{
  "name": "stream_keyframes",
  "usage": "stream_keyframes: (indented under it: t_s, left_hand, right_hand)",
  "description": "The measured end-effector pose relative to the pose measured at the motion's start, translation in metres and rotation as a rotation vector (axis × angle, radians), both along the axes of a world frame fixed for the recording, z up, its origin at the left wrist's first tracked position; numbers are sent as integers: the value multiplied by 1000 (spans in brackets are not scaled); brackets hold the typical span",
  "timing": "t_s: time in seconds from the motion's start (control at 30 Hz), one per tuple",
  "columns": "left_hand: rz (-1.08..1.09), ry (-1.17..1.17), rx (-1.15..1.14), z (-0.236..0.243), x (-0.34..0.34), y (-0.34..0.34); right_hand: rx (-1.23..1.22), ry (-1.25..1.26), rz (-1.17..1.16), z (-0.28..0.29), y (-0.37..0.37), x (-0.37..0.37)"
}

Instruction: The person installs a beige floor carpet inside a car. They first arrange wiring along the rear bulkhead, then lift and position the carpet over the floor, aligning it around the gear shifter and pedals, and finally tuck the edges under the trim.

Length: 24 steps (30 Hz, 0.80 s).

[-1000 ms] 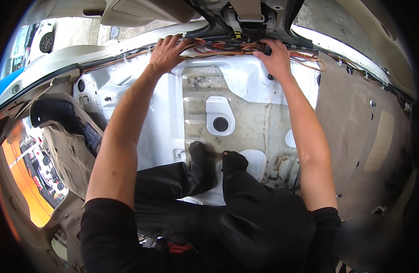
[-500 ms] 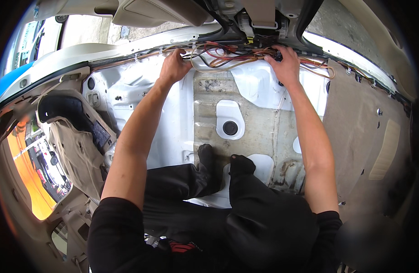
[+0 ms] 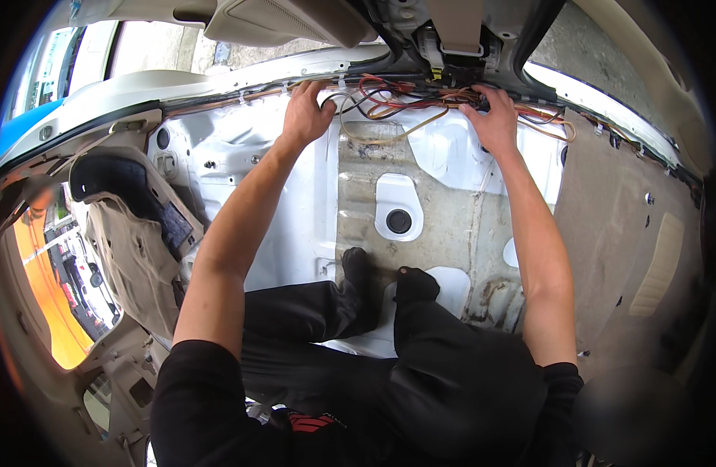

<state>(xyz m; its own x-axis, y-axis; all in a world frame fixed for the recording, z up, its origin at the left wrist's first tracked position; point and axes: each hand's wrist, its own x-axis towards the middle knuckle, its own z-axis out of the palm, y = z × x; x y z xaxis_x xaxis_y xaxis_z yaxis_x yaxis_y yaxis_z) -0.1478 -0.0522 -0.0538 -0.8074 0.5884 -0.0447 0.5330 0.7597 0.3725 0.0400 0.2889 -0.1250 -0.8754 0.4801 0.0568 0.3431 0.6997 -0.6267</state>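
A loose bundle of wires (image 3: pixel 385 100), red, black and tan, lies along the door sill at the far side of the bare car floor. My left hand (image 3: pixel 306 117) reaches to the wiring at the left of the bundle, its fingers bent over the wires and partly hidden, the thumb pointing right. At the bundle's right end, my right hand (image 3: pixel 496 123) has fingers and thumb around the wires. Between my hands a tan wire loop (image 3: pixel 381 143) sags onto the floor. Another tan loop (image 3: pixel 564 134) sticks out to the right of my right hand.
White and bare-metal floor panel (image 3: pixel 358 179) has a black round plug (image 3: pixel 398 222). Brown carpet (image 3: pixel 607 210) covers the right side. A beige trim piece (image 3: pixel 128 226) stands at left. The seat belt (image 3: pixel 458 27) and door pillar rise beyond the sill. My feet (image 3: pixel 416 286) are on the floor.
The view has shifted slightly. The tan wire loop between my hands hangs lower and wider. Both hands stay at the wiring along the sill.
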Motion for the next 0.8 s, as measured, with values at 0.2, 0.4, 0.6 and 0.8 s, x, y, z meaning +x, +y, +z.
stream_keyframes:
  t_s: [0.2,0.4,0.6,0.8]
  left_hand:
    - [-496,87,-409,-8,79,56]
    - [-386,39,-286,-16,87,56]
    - [-346,-24,59,5,116,101]
    - [-500,55,512,50,222,223]
  right_hand:
    - [-3,-87,-12,8,0,6]
    - [141,75,75,21,-8,21]
    - [224,223,56,16,-1,35]
    - [244,349,38,-37,18,59]
